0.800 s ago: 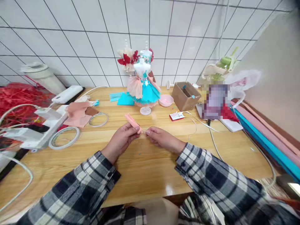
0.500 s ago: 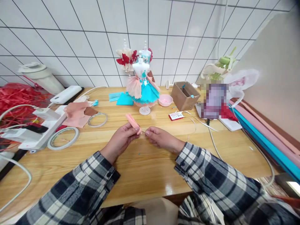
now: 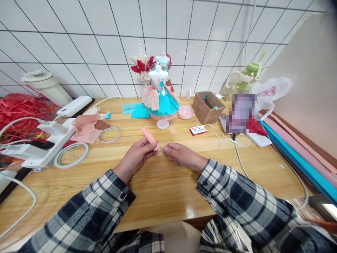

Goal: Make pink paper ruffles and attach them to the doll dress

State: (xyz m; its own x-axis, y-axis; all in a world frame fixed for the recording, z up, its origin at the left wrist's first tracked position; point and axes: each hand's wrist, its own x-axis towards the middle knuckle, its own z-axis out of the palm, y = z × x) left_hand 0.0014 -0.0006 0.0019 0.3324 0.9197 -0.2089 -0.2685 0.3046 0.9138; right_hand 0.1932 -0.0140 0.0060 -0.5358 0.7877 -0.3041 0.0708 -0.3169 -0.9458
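Observation:
My left hand (image 3: 140, 153) is closed on a folded strip of peach crepe paper (image 3: 149, 136), pinched between thumb and fingers. The strip's lower end, which looks frilled, pokes out to the right of the thumb. Close beside it, my right hand (image 3: 179, 154) pinches something thin at the strip's frilled corner; it is too small to make out. Behind both hands stands a small white dress form (image 3: 158, 75) wearing a turquoise and peach paper skirt (image 3: 165, 104). Two more decorated forms stand behind it, one with red flowers (image 3: 139, 66).
Tape rolls (image 3: 71, 155), peach paper scraps (image 3: 86, 126) and a power strip (image 3: 47, 154) lie at left. Turquoise paper (image 3: 140, 111), a pink bowl (image 3: 186, 112), a cardboard box (image 3: 207, 109) and a red-and-white packet (image 3: 197, 130) sit toward the back. Rolled paper (image 3: 302, 154) lines the right edge.
Hardly anything differs. Both hands hold nearly the same place, and the peach strip has shifted only very slightly in my left hand.

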